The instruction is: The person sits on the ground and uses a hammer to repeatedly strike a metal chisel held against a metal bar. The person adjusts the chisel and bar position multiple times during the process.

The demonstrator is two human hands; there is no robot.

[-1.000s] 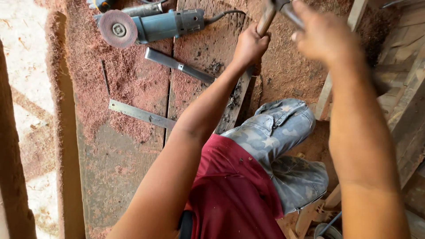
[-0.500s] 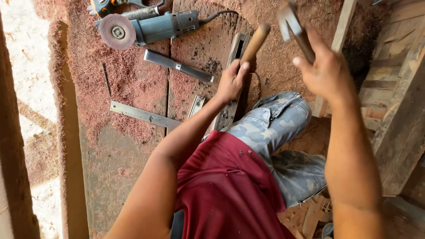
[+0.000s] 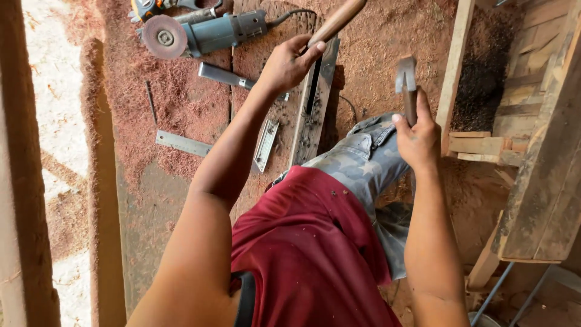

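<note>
From the head view, the left hand [image 3: 289, 62] is closing its grip around a wooden-handled chisel [image 3: 336, 22], slanting it into the slot of the dark wooden board [image 3: 315, 103] lying on the sawdust floor [image 3: 181, 109]. The right hand [image 3: 417, 138] is gripping a hammer [image 3: 407, 82], raised beside the knee for striking.

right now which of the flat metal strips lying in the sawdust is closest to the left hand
The dark bar just left of the left hand, below the angle grinder; the pale strip lies farther down-left.
</note>
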